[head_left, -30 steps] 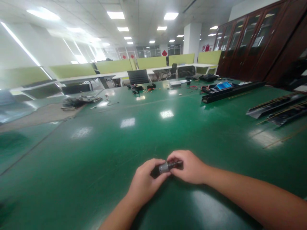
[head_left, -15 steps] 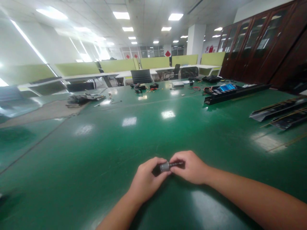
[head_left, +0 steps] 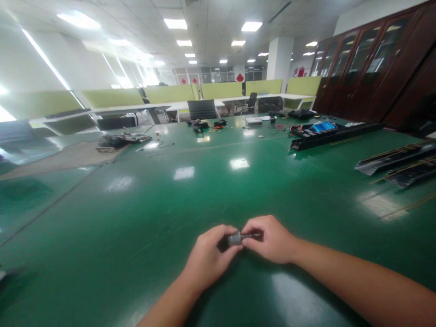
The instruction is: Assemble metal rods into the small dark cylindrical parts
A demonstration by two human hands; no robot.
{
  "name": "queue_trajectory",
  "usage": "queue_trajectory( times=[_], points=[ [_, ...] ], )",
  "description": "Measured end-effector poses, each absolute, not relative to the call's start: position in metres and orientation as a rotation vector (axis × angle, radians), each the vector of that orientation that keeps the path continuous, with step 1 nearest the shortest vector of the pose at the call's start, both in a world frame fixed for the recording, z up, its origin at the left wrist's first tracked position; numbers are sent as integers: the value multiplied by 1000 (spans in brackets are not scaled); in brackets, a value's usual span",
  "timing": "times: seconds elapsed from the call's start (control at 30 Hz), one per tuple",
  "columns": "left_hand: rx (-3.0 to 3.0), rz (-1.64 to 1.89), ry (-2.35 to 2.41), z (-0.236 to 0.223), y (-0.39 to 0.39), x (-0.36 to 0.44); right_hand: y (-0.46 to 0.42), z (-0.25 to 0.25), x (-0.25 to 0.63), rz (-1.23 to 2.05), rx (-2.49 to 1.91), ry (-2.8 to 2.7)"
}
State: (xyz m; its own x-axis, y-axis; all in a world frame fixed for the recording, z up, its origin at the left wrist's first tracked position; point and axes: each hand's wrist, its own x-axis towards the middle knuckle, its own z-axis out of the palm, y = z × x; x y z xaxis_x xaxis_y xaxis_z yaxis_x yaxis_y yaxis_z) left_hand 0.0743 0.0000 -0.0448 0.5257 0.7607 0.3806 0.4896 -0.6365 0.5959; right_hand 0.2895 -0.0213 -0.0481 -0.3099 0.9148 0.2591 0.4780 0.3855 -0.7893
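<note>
My left hand point(head_left: 211, 256) pinches a small grey metal cylinder point(head_left: 235, 239) between thumb and fingers, low in the middle of the head view. Out of the cylinder's right end runs a thin dark rod point(head_left: 251, 235), held roughly level. My right hand point(head_left: 270, 239) has its thumb and fingers closed around this rod. The fingertips of both hands nearly meet where rod and cylinder join. The exact kind of part is too small to make out, and the fingers hide some of it. Both hands are just above the green tabletop point(head_left: 153, 204).
Black metal channels point(head_left: 335, 136) lie at the right, with a blue item point(head_left: 323, 126) behind one; more channels point(head_left: 395, 156) sit nearer. Across the far side are black parts point(head_left: 197, 125), a grey box point(head_left: 254, 121) and wires. A heap of parts point(head_left: 122, 140) rests at left.
The camera view has shifted slightly, moving the scene a little right and down. Both hands keep their hold on the cylinder and rod, with only slight finger movement.
</note>
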Motion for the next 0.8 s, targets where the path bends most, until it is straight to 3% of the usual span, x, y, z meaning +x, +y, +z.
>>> queue_trajectory(
  times=[0.8],
  points=[
    [2379, 932, 1013, -39, 1, 74, -21, -45, 294, 674, -1163, -1993]
  ],
)
